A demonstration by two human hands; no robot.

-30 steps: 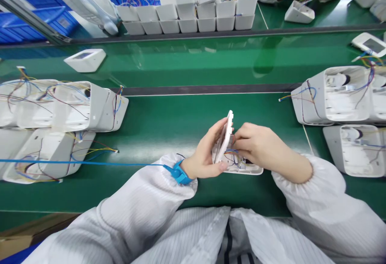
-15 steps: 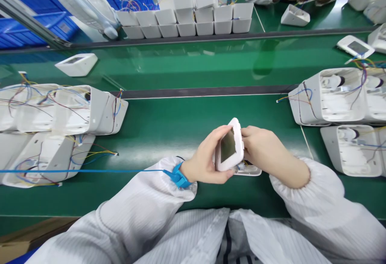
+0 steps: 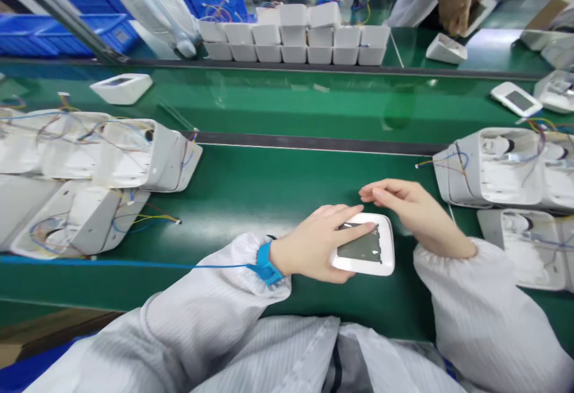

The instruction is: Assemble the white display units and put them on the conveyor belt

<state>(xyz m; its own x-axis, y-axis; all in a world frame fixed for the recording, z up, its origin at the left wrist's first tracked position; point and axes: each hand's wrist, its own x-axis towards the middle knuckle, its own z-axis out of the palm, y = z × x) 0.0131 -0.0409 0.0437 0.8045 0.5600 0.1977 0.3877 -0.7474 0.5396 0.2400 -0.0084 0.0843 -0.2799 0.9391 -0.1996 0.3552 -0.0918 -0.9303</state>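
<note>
A white display unit (image 3: 386,248) with a grey screen lies face up on the green bench. My left hand (image 3: 316,243) is laid over its left side, the index finger stretched across the screen and the thumb by the near edge. The far-side fingers reach the upper edge, and this hand wears a blue wrist strap (image 3: 265,264) with a cord. Just beyond the unit's upper right corner, my right hand (image 3: 410,207) is held apart from it. Its fingers are loosely bent with nothing in them. The unit's underside is hidden.
White housings with loose wires (image 3: 130,154) stand at the left, and more housings (image 3: 511,165) at the right. Past the dark rail (image 3: 305,142) lie white display pieces (image 3: 516,100). Stacked white boxes (image 3: 293,35) and a co-worker's hands (image 3: 461,1) are at the back.
The display unit, earlier tilted up over a wired lower part, now lies flat with its screen up. My right hand has come off it, and my left hand has moved on top.
</note>
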